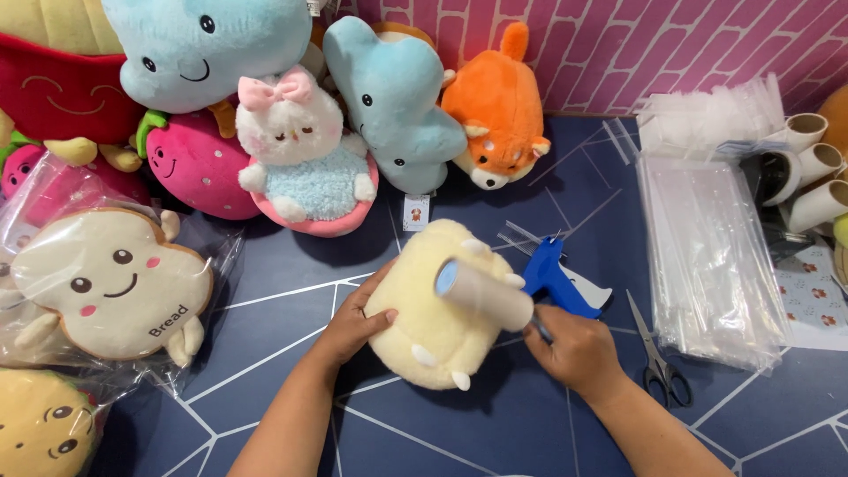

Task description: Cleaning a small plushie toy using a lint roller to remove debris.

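Here, my left hand (pixel 353 322) steadies the pale yellow plush (pixel 433 309) on the tabletop (pixel 495 424), fingers pressing its side. My right hand (pixel 574 353) is clenched around the lint roller (pixel 484 293) lying on it. I'd roll lightly, evenly, bracing firmly.
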